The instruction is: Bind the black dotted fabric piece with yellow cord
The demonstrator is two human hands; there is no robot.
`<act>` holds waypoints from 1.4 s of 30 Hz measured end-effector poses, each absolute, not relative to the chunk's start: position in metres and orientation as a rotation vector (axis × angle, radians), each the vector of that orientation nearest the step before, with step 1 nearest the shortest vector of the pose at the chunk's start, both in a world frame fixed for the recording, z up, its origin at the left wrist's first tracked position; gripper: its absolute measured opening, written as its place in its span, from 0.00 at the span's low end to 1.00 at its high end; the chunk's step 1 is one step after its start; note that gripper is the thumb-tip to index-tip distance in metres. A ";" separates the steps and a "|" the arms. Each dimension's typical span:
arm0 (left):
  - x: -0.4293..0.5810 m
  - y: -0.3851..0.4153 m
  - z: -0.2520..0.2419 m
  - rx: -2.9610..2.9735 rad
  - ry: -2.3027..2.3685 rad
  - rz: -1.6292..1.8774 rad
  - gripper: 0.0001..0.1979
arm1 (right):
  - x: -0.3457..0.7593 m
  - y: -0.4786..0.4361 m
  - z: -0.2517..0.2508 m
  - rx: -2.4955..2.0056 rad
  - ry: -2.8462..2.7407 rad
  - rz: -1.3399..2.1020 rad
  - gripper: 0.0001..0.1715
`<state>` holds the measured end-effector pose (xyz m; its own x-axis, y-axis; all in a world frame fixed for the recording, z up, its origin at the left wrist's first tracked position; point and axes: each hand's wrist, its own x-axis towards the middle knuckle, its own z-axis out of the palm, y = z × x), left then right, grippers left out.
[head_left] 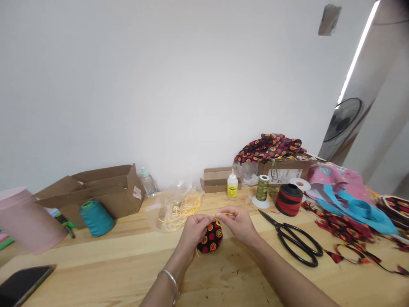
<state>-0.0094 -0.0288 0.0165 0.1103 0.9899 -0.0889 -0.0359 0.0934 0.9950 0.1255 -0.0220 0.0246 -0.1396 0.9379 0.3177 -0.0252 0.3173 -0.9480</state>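
A small dark pouch-like fabric piece (211, 239) with red and orange round motifs hangs between my hands, just above the table. My left hand (197, 232) is closed on its upper left edge, a silver bangle on the wrist. At the top of the piece, my right hand (235, 221) pinches a yellow cord (227, 214), finger and thumb pressed together. A short end of the same yellow colour dangles below the left fingers. Behind the hands lies a loose tangle of yellow cord (188, 208) on clear plastic. Where the cord joins the fabric is partly covered by fingers.
Black scissors (295, 238) lie right of my right arm. Beyond stand a glue bottle (232, 186), a green thread spool (262, 188) and a red-black spool (289, 199). Fabric scraps (348, 226) spread rightward. Leftward are a teal thread cone (96, 218), cardboard box (102, 194) and phone (24, 283).
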 end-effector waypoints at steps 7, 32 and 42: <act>-0.006 -0.034 0.026 1.092 1.075 1.162 0.18 | 0.131 -0.014 0.027 -1.012 -1.293 0.968 0.17; -0.006 -0.031 0.018 1.124 1.173 1.150 0.13 | 0.128 -0.016 0.027 -1.002 -1.272 0.965 0.17; 0.002 -0.034 0.019 1.342 1.146 1.074 0.10 | 0.124 -0.014 0.017 -1.027 -1.253 0.953 0.17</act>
<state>0.0018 -0.0340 0.0188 0.1475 0.9890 0.0103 0.0743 -0.0214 0.9970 0.1244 -0.0143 0.0171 0.0851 0.9580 0.2738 -0.0085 0.2755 -0.9613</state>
